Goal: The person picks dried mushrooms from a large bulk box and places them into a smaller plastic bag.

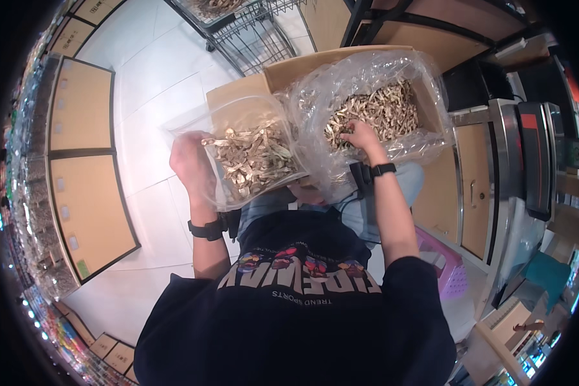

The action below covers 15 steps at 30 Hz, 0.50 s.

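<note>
My left hand (193,161) is at the left side of a clear plastic bag (224,193) and grips its edge. Long, wrinkled dried pieces (255,159), like mushroom stems, fill much of the bag. To its right, a cardboard box (313,67) is lined with a crumpled clear plastic liner (318,103). Smaller dried pieces (391,108) of a similar look lie heaped in the liner. My right hand (362,136) reaches into the near left part of this heap, thumb and forefinger bent. Whether a piece is between those fingers is too small to tell.
A wire cart (255,46) carrying a clear tub of dried goods stands beyond the box. Wooden cabinets (84,106) line the left. At right are a cabinet door (475,188), a scale-like device (535,159) and a purple plastic basket (446,265).
</note>
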Available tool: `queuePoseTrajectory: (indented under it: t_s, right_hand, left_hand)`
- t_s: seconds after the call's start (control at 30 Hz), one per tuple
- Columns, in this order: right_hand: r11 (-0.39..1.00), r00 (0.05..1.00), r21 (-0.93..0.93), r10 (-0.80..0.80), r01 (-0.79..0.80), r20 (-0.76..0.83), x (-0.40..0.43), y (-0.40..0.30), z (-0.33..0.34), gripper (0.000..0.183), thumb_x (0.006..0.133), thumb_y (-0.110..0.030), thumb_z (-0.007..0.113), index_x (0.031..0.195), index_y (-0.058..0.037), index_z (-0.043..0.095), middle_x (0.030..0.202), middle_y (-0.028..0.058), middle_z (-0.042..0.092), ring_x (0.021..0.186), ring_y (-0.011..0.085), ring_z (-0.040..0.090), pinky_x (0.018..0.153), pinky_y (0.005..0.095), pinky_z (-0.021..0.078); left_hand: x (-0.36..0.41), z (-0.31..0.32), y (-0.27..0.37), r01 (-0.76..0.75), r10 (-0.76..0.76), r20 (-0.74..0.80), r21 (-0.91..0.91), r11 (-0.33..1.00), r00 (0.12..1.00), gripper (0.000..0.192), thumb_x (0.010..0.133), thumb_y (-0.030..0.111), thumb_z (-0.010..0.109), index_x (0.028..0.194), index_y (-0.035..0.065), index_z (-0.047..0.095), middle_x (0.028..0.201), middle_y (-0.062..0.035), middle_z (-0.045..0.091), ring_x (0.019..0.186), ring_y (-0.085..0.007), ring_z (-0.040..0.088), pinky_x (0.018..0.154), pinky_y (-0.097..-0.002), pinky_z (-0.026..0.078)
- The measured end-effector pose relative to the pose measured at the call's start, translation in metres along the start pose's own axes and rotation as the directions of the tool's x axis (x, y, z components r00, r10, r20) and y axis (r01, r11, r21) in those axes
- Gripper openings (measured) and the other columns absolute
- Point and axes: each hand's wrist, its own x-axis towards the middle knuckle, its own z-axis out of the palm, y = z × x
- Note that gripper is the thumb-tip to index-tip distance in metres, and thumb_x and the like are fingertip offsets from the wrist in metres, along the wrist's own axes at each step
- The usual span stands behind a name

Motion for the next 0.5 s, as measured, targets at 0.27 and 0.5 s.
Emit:
queuePoseTrajectory:
  t_s: [0.27,0.5]
  right_hand:
    - [0.999,0.984,-0.013,-0.034,0.032,-0.173,0.080,0.059,0.094,0.060,0.053,-0.026,0.081,0.101,-0.0018,0.055,0.096,0.0196,0.059,0.092,0.0350,0.055,0.084,0.0391,0.0439]
    - [0.989,0.993,-0.149,-0.030,0.013,-0.114,0.059,0.004,0.089,0.058,0.060,-0.021,0.077,0.108,-0.0066,0.048,0.109,0.0207,0.051,0.099,0.0351,0.054,0.085,0.0402,0.0458]
  left_hand:
    - [-0.002,0.015,0.013,-0.045,0.046,0.028,-0.025,0.999,0.999,0.025,0.093,0.025,0.046,0.088,0.0014,0.051,0.082,-0.0095,0.057,0.068,-0.0103,0.051,0.061,-0.0212,0.039]
    - [-0.003,0.016,0.017,0.039,-0.046,-0.044,-0.147,0.988,0.998,0.027,0.092,0.024,0.047,0.085,-0.0012,0.052,0.080,-0.0105,0.058,0.076,-0.0174,0.055,0.074,-0.0301,0.042]
